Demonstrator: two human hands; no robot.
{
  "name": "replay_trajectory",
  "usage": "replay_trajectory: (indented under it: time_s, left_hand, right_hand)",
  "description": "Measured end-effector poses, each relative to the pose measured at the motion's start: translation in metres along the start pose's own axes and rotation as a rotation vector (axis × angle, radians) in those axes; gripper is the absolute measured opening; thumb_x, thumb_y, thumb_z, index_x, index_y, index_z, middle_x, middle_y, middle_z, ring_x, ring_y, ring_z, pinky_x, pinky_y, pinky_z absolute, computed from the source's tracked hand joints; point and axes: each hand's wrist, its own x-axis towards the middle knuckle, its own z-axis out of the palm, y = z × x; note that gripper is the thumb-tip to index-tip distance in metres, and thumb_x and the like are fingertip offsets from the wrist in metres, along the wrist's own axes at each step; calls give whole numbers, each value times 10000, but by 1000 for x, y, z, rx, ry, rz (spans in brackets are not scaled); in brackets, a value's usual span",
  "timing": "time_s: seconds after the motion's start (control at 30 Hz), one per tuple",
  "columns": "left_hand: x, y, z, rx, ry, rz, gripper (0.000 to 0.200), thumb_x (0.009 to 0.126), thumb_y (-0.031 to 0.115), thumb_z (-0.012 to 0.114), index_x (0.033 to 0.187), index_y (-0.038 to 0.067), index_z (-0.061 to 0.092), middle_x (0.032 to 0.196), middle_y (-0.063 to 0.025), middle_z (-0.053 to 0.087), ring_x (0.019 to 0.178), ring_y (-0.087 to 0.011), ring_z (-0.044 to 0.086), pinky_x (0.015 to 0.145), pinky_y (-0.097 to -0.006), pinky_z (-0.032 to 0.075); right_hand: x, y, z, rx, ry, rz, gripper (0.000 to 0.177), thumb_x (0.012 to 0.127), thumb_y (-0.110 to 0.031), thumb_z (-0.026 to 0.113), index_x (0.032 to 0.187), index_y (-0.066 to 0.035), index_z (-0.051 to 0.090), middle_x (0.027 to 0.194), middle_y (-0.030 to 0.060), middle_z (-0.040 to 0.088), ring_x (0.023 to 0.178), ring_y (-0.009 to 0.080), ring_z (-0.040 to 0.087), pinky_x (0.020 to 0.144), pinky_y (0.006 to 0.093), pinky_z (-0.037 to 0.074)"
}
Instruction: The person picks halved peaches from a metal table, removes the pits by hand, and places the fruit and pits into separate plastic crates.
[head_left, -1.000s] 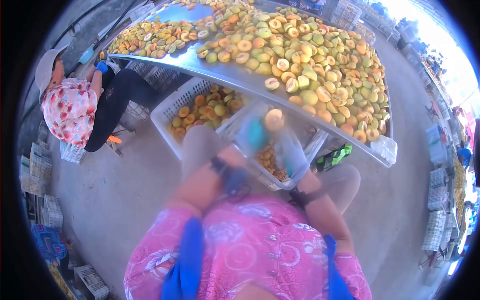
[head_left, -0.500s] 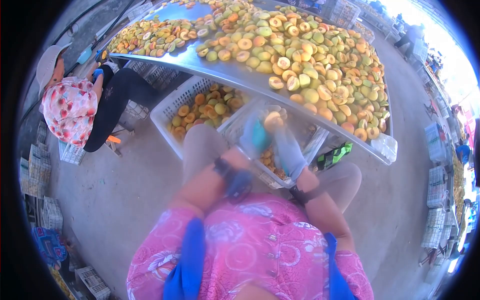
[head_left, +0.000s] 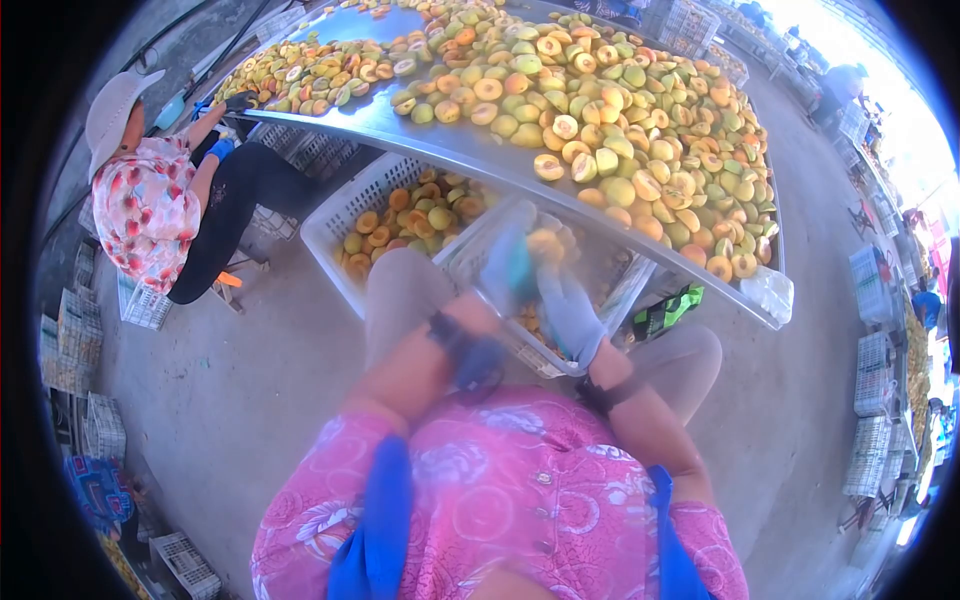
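Over a crate [head_left: 632,290] below the table edge, my two gloved hands meet at a blurred yellow-orange fruit [head_left: 547,245]. My right hand [head_left: 568,308], in a pale glove, has its fingers closed on the fruit from below. Beside it on the left is my left hand [head_left: 508,268], in a pale and teal glove; motion smears its fingers, and whether it holds anything cannot be made out. Cut yellow fruit pieces [head_left: 532,325] show in the crate under my hands.
A metal table [head_left: 385,112] bears a large heap of halved fruit [head_left: 620,130]. A white crate of fruit [head_left: 325,225] stands left of my hands. A green and black bag [head_left: 668,312] lies to the right. A person [head_left: 145,215] sits at the left, one hand at the table.
My hands stay close together with a fruit between them, shifted only slightly. The person at the left has raised their head and reached one hand onto the table edge.
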Motion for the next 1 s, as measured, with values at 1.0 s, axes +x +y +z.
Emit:
replay_trajectory:
  time_s: [1.0]
  left_hand:
    - [7,19,-6,779,-172,-9,504,964,477,510,849,9,658,779,-105,670,684,-176,638,586,-275,516]
  right_hand:
    - [7,8,-34,788,-513,413,305,1010,-413,448,909,-134,517,557,-74,331,346,35,244,306,198,171]
